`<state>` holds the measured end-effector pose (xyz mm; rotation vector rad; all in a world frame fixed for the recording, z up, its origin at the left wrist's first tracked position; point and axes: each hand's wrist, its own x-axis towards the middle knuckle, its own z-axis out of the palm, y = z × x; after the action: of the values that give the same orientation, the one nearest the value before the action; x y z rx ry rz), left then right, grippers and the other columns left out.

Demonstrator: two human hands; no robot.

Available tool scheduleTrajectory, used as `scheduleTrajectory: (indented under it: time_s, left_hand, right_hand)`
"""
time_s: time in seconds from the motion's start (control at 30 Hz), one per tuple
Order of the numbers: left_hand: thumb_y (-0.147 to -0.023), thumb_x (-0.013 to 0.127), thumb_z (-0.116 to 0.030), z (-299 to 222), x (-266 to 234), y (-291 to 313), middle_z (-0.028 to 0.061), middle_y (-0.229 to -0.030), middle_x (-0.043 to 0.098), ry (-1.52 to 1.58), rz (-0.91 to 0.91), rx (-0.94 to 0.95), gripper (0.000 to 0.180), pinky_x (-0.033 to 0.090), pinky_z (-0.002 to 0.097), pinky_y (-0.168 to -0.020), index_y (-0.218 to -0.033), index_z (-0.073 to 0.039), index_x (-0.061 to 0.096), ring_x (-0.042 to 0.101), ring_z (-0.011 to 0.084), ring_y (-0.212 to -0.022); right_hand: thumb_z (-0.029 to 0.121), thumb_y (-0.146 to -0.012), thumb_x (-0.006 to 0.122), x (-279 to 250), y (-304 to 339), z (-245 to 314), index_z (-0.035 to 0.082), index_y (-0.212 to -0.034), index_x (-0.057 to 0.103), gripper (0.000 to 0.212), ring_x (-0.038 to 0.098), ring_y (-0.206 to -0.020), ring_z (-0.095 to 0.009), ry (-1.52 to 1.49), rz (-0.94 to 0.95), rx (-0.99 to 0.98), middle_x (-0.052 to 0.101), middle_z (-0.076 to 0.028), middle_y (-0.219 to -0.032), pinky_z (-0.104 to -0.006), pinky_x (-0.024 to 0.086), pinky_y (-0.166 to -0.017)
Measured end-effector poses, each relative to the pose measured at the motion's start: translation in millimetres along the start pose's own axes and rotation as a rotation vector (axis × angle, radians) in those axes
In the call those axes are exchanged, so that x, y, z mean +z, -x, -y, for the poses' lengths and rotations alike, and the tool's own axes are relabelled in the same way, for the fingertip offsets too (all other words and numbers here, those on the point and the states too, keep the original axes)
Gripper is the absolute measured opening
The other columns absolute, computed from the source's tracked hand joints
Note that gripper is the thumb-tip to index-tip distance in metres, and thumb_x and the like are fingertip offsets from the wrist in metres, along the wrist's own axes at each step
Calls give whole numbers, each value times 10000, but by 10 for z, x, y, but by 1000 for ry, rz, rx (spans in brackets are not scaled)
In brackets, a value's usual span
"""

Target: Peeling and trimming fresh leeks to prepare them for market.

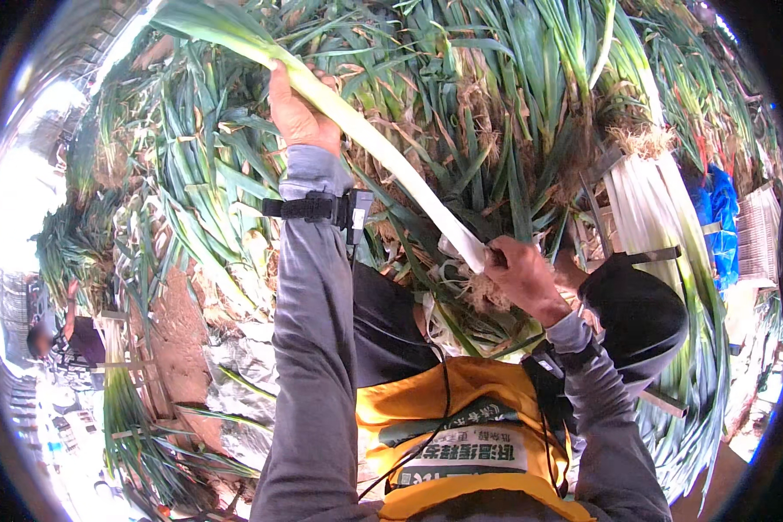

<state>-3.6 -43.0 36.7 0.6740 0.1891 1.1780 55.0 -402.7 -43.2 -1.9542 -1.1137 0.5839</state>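
Observation:
A long green onion [383,155] slants across in front of me, its green leaves at the upper left and its white root end toward the lower right. My left hand [306,117] is closed around the stalk where green turns to white. At the root end, the fingers of my right hand [524,274] pinch the base of the white stem. Pale stringy roots [487,296] hang just below that hand. Dark straps with small devices sit on both my wrists.
Heaps of green onions [470,78] spread ahead. At my right, a bundle of white-stemmed onions [657,209] lies in a metal rack, with blue plastic sheeting [720,222] beyond. Far left, another person [83,337] is near another onion bundle [120,391].

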Motion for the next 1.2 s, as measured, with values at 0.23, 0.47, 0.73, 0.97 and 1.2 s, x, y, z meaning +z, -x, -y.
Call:
scheduleTrajectory:
  time_s: [0.23, 0.47, 0.73, 0.97, 1.2]
  left_hand:
    - [-884, 600, -422, -9, 74, 69, 100, -879, 567, 171, 233, -109, 486, 474, 337, -683, -1150, -17, 556, 525, 214, -757]
    - [-838, 574, -430, -139, -98, -203, 101, -868, 509, 318, 426, -284, 600, 426, 327, -632, -1205, 39, 512, 465, 201, -759]
    - [-807, 632, -490, -75, -123, -264, 89, -851, 488, 387, 432, -253, 664, 420, 311, -628, -1223, 12, 504, 446, 177, -731]
    - [-970, 541, -344, 154, 49, -100, 29, -785, 518, 242, 225, -132, 320, 471, 283, -598, -1091, -48, 523, 481, 130, -656]
    - [-912, 636, -344, 81, -10, -8, 59, -832, 518, 250, 116, -33, 292, 440, 310, -615, -1018, -99, 517, 472, 166, -696]
  right_hand:
    - [105, -910, 604, 62, 40, -273, -21, -960, 611, 136, 577, -500, -96, -424, 37, 325, 633, -80, -695, -255, 475, -445]
    - [165, -762, 717, 103, -123, -575, -68, -960, 599, 328, 654, -641, -305, -26, -192, 16, 646, -201, -768, -402, 495, -611]
    - [150, -892, 635, 147, -42, -806, 28, -1062, 656, 210, 654, -906, -204, -266, 491, -25, 679, -55, -1014, -302, 543, -749]
    - [394, -928, 583, 1038, 831, -1888, 166, -1364, 501, 500, 549, -1207, -274, 98, 368, -190, 542, -71, -1369, -454, 432, -1019]
    - [114, -917, 659, 117, -147, 70, 24, -1381, 433, 524, 636, -973, -200, -1153, -70, 24, 535, -120, -1286, -344, 561, -769]
